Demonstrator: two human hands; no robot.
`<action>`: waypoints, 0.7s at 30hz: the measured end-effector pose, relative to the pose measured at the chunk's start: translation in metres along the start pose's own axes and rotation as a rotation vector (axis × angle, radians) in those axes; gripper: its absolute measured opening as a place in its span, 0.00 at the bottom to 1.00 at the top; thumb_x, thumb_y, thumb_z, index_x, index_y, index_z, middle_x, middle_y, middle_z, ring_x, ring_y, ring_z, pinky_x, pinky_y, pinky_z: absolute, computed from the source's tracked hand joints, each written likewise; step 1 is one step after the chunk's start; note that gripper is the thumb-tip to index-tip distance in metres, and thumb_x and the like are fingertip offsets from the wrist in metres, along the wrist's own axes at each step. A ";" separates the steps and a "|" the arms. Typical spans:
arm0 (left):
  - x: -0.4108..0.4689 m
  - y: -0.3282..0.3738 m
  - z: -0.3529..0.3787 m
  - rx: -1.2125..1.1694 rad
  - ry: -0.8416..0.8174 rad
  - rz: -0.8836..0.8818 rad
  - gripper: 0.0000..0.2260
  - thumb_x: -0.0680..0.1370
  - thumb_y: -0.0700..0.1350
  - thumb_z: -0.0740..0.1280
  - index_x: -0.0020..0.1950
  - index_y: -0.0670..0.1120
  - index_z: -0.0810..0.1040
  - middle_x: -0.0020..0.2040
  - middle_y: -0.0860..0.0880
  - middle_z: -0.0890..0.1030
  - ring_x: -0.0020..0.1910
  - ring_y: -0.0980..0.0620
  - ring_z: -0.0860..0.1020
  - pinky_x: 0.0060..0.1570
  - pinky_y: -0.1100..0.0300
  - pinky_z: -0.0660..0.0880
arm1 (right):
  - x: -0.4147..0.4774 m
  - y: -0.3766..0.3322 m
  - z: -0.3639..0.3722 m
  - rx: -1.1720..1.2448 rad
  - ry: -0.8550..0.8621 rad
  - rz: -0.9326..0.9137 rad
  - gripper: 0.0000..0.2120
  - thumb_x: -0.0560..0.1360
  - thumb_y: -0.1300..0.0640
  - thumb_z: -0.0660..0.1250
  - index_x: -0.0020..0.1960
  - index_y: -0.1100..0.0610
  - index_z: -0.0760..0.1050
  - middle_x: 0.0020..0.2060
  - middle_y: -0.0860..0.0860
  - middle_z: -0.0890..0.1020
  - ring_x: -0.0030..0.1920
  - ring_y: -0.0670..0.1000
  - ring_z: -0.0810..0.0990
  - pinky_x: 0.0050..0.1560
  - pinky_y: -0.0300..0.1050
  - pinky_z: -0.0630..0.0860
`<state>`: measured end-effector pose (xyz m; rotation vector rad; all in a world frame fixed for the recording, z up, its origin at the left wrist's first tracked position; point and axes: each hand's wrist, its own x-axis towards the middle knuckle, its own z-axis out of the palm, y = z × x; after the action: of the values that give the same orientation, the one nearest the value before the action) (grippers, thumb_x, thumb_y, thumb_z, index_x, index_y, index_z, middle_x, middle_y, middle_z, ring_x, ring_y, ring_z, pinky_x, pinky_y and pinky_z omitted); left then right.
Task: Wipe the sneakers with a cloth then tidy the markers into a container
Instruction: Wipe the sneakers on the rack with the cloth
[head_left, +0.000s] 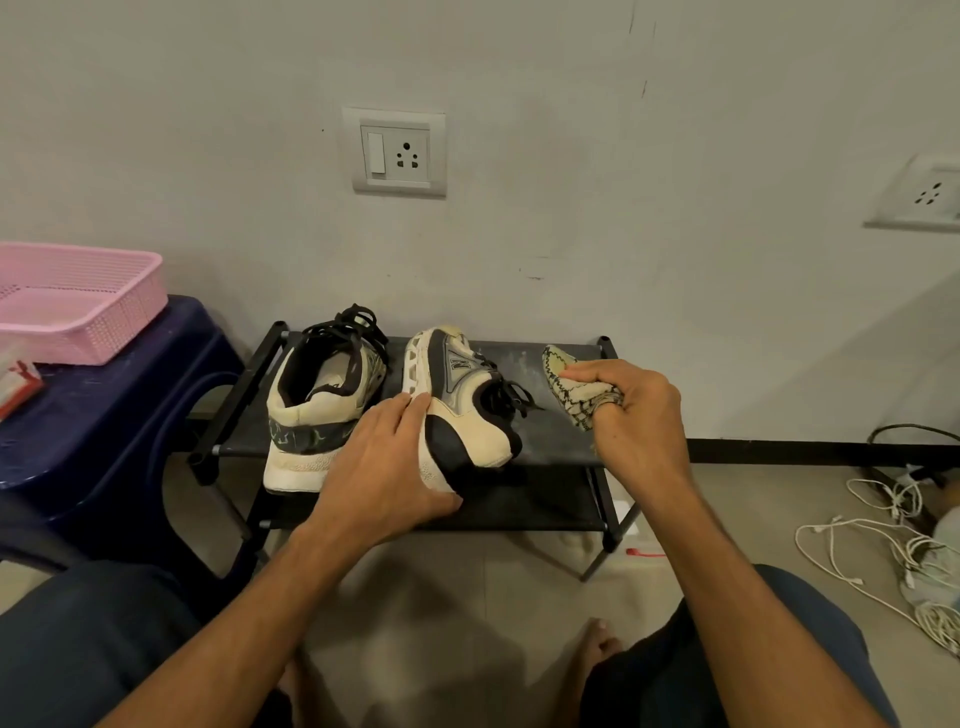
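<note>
The left hand (384, 462) grips the tilted cream-and-grey sneaker (462, 400) by its heel; at 3 o'clock, the right hand (631, 410) clutches a bunched patterned yellow cloth (569, 387).

Two sneakers are showing: upright sneaker (317, 410), tipped sneaker (462, 374). One cloth (563, 387), one pink basket (119, 322), one blue stool (104, 415) and one black rack (556, 447) are showing. Two wall sockets are showing: centre socket (399, 152), right-edge socket (930, 195). Two hands are showing: left hand (384, 467), right hand (634, 410).

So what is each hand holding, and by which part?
The left hand grips the tipped sneaker at its heel. The right hand holds the bunched cloth by its right edge.
</note>
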<state>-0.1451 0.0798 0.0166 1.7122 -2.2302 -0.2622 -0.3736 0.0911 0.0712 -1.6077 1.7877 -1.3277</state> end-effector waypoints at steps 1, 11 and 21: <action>0.000 0.002 0.001 0.019 0.022 0.021 0.50 0.64 0.65 0.74 0.78 0.50 0.52 0.77 0.50 0.59 0.75 0.50 0.57 0.73 0.53 0.58 | 0.000 0.000 0.001 -0.002 0.003 0.002 0.25 0.71 0.77 0.60 0.51 0.52 0.84 0.48 0.43 0.81 0.51 0.42 0.78 0.54 0.44 0.80; 0.000 0.016 -0.001 0.219 0.057 0.062 0.48 0.70 0.66 0.68 0.79 0.46 0.48 0.75 0.47 0.61 0.73 0.47 0.61 0.73 0.55 0.56 | 0.005 0.001 -0.003 0.001 0.035 0.041 0.19 0.75 0.73 0.63 0.55 0.54 0.83 0.54 0.49 0.82 0.53 0.45 0.77 0.54 0.45 0.80; -0.001 0.014 0.012 0.223 0.139 0.051 0.46 0.64 0.59 0.76 0.76 0.43 0.61 0.70 0.42 0.70 0.70 0.43 0.68 0.70 0.52 0.63 | 0.004 -0.001 -0.001 0.012 0.028 0.037 0.18 0.75 0.72 0.62 0.55 0.56 0.83 0.55 0.51 0.82 0.52 0.44 0.77 0.56 0.45 0.79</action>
<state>-0.1623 0.0837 0.0101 1.7200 -2.2660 0.1197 -0.3754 0.0878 0.0737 -1.5497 1.8138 -1.3478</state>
